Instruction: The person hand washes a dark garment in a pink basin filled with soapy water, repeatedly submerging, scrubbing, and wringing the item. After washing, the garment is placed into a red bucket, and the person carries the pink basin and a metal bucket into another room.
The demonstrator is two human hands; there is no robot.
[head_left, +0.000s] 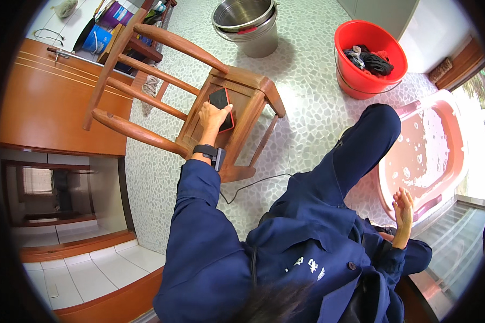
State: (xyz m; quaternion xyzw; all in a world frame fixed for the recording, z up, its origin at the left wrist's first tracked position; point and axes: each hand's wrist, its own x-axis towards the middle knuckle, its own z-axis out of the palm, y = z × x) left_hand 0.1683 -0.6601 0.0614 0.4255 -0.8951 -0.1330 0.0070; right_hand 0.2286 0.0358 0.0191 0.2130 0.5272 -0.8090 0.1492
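My left hand (211, 118) reaches over the seat of a wooden chair (244, 139). Its thumb and fingers span a dark-screened smartphone (219, 98) with a red edge, which lies on or just above the seat. A black strapped device (210, 153) sits on that wrist. On the other side, my right hand (404, 206) is raised, fingers loosely extended and holding nothing. It appears near the rim of a pink plastic tub (388, 198) that contains sudsy water (416, 149); contact cannot be made out.
Nested metal buckets (258, 40) and a red bucket (357, 87) with dark clothes (373, 64) stand on the pebble-patterned floor. A thin black cable (250, 183) runs from the chair towards my legs. Brown cabinetry (65, 101) lines the left, and a glass panel (448, 238) the right.
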